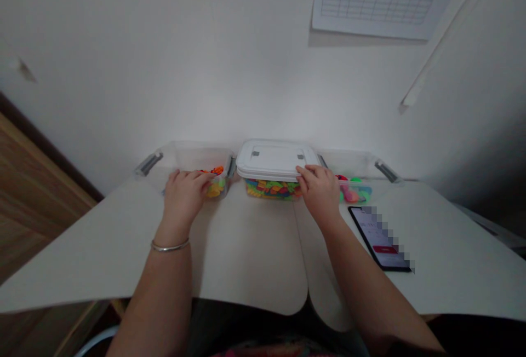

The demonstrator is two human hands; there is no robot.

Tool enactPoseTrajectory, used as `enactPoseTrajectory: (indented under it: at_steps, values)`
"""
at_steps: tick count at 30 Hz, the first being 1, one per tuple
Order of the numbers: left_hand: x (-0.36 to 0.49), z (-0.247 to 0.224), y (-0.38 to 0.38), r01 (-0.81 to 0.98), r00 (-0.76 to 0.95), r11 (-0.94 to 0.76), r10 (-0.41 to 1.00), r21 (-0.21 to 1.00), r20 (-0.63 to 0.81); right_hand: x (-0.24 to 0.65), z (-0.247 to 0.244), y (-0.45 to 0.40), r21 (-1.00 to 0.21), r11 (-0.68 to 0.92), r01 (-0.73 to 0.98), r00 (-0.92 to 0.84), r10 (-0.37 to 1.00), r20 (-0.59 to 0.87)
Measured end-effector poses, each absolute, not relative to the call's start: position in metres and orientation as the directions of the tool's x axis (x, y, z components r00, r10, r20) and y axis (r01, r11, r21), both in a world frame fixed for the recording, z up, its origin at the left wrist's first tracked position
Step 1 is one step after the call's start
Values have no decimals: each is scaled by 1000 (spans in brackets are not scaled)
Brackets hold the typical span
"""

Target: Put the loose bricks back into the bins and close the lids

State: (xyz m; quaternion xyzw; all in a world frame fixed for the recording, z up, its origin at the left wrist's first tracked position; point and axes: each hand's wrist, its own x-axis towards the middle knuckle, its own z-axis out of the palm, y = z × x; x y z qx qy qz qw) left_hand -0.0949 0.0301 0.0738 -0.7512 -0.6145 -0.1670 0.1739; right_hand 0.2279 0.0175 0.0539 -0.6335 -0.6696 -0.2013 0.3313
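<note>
White plastic forms the lid (275,157) of the centre box, a clear tub packed with bright interlocking pieces (271,188) in red, yellow, green and blue, and it sits at the far end of the pale table (255,258), across the seam between its two leaves. The right hand (318,190) lies on the lid's near right corner, its fingers (306,172) close together and hooked over the lip, though whether they are clamping cannot be told. A push on that one corner could skew the lid or slide the tub, and the seam might catch its base. The left hand (184,195) is curled at the neighbouring clear plastic box (205,160), which holds orange and yellow pieces (216,184); its fingers (193,176) are bunched together, and the hand hides whether they grip anything. Those pieces sit near the rim, so a knock could tip some out. A third clear box (349,162), with pink and green pieces (349,194), stands just right of the centre one. Nearer the person lies a smartphone (380,239), close enough to the right forearm (349,269) to be nudged. A silver bangle (170,246) circles the left wrist.
</note>
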Motion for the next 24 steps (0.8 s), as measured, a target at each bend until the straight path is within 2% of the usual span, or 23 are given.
enactPoseTrajectory:
  at_steps: [9,12,19,24]
  values:
    - [-118,84,-1,885,370,-438,868,158,330,228,69,12,-93,83,992,-12,808,589]
    - [-116,93,-15,865,416,-471,866,173,276,229,73,12,-77,77,994,-21,828,561]
    - [-87,93,-48,788,514,-569,818,233,259,229,82,12,-71,110,991,-59,861,505]
    - [-50,100,-66,783,570,-599,798,165,192,232,96,14,-63,121,991,-86,910,405]
